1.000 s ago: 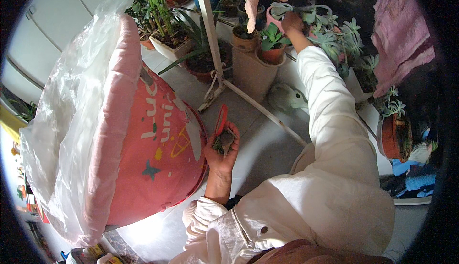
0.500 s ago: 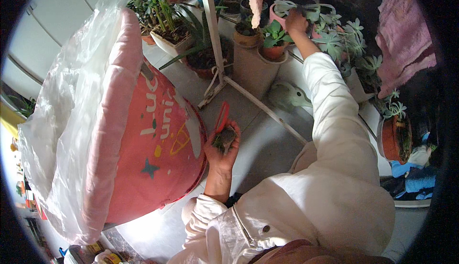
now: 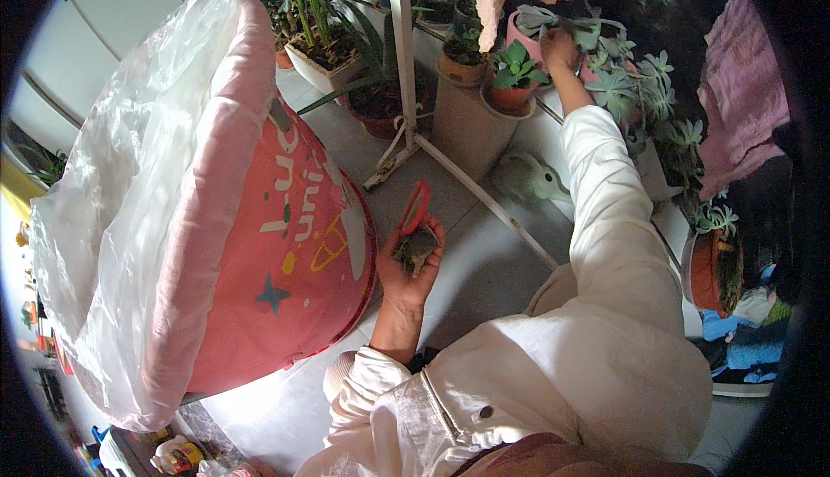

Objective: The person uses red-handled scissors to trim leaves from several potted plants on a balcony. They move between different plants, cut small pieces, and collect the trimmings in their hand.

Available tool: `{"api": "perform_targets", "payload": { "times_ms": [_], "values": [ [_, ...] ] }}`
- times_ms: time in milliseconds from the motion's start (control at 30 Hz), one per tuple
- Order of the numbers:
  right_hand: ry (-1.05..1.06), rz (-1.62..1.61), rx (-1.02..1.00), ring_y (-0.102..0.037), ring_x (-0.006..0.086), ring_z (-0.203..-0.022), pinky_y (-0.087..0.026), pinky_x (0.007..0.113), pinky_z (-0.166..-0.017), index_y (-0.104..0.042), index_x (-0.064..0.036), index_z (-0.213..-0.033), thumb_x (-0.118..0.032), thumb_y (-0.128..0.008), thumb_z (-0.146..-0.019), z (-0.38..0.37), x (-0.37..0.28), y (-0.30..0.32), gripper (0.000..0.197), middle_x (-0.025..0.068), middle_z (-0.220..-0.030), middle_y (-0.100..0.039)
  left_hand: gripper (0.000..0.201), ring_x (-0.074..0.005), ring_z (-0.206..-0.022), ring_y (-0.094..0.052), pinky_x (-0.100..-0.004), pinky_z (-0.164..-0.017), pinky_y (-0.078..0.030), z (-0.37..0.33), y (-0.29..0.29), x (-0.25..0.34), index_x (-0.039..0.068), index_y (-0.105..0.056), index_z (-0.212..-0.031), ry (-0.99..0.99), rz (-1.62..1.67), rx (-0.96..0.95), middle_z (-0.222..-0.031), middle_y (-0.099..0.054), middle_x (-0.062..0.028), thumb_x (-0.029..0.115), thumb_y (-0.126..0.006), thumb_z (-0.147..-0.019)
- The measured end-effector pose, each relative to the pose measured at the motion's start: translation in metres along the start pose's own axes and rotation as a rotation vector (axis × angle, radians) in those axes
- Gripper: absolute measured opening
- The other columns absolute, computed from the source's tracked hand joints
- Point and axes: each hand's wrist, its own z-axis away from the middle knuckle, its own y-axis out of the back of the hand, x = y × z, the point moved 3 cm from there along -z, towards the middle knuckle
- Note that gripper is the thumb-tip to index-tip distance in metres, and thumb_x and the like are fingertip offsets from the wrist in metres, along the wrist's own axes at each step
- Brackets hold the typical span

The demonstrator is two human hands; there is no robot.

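My left hand (image 3: pixel 411 280) is cupped palm up beside the red tub. Held in it are a dark, earthy clump (image 3: pixel 417 251) with bits of green and a red loop-shaped handle (image 3: pixel 417 207); what the handle belongs to is hidden. My right hand (image 3: pixel 560 50) reaches far forward to a pink pot (image 3: pixel 525 29) with a grey-green succulent (image 3: pixel 538 16). Its fingers are bent down at the pot's side among the leaves, and their tips are hidden. Near that wrist, a small green plant (image 3: pixel 517 66) grows in an orange pot.
A large red tub (image 3: pixel 259 295) with a pink padded rim and clear plastic sheet fills the left. A white metal frame (image 3: pixel 405 54) stands ahead, its foot bar crossing the floor. Trailing succulents (image 3: pixel 612 88) line the right ledge; a pink cloth (image 3: pixel 748 88) hangs there.
The view has shifted slightly, so most things sit a little further right and lower. My right hand remains at the pink pot, and my left hand still holds the clump and red handle.
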Motion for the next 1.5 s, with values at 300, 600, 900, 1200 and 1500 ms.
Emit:
{"api": "perform_targets", "payload": {
  "times_ms": [300,600,900,1200,1500],
  "values": [
    [0.077,0.195,-0.127,-0.063,0.0368,-0.093,-0.052,0.046,-0.077,-0.066,-0.0065,-0.095,-0.028,-0.051,-0.086,-0.001,-0.007,0.006,0.027,0.0174,-0.102,-0.064,0.038,-0.0341,-0.101,-0.055,-0.0449,-0.092,-0.045,-0.001,-0.001,-0.001,-0.008,-0.047,-0.117,0.013,0.010,-0.005,-0.107,-0.057,-0.0219,0.020,-0.039,-0.093],
    [0.144,0.310,-0.144,-0.063,0.0354,-0.095,-0.052,0.046,-0.078,-0.063,-0.0063,-0.100,-0.024,-0.051,-0.084,-0.014,-0.008,-0.004,0.027,0.0186,-0.103,-0.064,0.037,-0.0339,-0.100,-0.055,-0.0459,-0.092,-0.045,0.000,0.001,-0.002,-0.007,-0.047,-0.116,0.004,0.000,0.019,-0.108,-0.056,-0.0220,0.020,-0.038,-0.093],
    [0.222,0.197,-0.081,-0.064,0.0363,-0.087,-0.052,0.045,-0.075,-0.065,-0.0040,-0.094,-0.028,-0.051,-0.085,0.003,-0.025,0.014,0.029,0.0191,-0.099,-0.064,0.038,-0.0336,-0.099,-0.056,-0.0464,-0.090,-0.047,0.005,-0.009,-0.004,-0.007,-0.046,-0.119,0.001,-0.028,0.022,-0.106,-0.057,-0.0215,0.015,-0.041,-0.088],
    [0.406,0.277,0.052,-0.065,0.0355,-0.081,-0.054,0.043,-0.068,-0.065,-0.0036,-0.086,-0.020,-0.052,-0.084,-0.010,-0.005,-0.004,0.021,0.0180,-0.090,-0.065,0.038,-0.0340,-0.100,-0.055,-0.0467,-0.091,-0.045,0.000,0.001,-0.003,-0.008,-0.046,-0.117,0.040,-0.011,0.029,-0.106,-0.057,-0.0219,0.016,-0.041,-0.088],
    [0.438,0.301,0.053,-0.065,0.0337,-0.078,-0.053,0.041,-0.069,-0.062,-0.0044,-0.091,-0.015,-0.052,-0.082,0.020,-0.032,0.017,0.017,0.0189,-0.085,-0.064,0.038,-0.0336,-0.099,-0.055,-0.0466,-0.090,-0.046,0.003,-0.002,-0.001,-0.006,-0.045,-0.120,0.016,-0.023,0.053,-0.105,-0.057,-0.0219,0.016,-0.039,-0.089]
  ]
}}
